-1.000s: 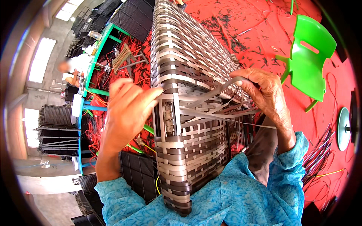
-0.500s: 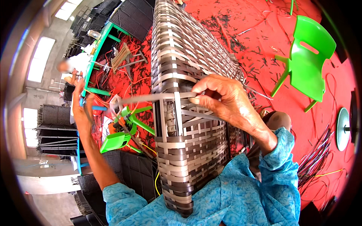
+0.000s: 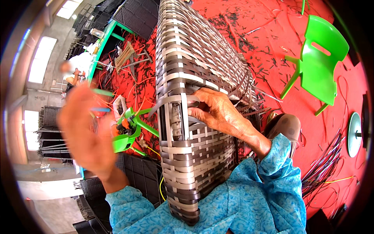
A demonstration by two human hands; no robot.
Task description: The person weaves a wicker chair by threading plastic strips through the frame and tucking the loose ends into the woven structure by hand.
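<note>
A woven panel (image 3: 210, 144) of flat brown, black and silvery plastic strips stands on edge against my lap. At a gap in the weave along its narrow edge, my right hand (image 3: 222, 111) is closed, thumb and fingers pinching a flat grey strip (image 3: 171, 99). That strip crosses the edge and its loose end curls down on the left side. Inside the gap, part of the frame with a bumpy wrapping shows. Off to the left, apart from the panel, my left hand (image 3: 85, 132) is raised and smeared by motion, so its fingers cannot be read.
A green chair (image 3: 319, 62) stands at right on the red floor covering (image 3: 269, 23), among scattered strip scraps. Bundled strips (image 3: 323, 160) and a round green disc (image 3: 353, 134) lie lower right. Left are a small green seat (image 3: 124, 142), black woven pieces (image 3: 142, 175) and a person (image 3: 80, 64) beyond a green frame.
My left hand has come up closer, and the strip once stretched leftward now hangs slack and curled over the edge. My right hand has shifted slightly left and down, still pinching at the gap.
</note>
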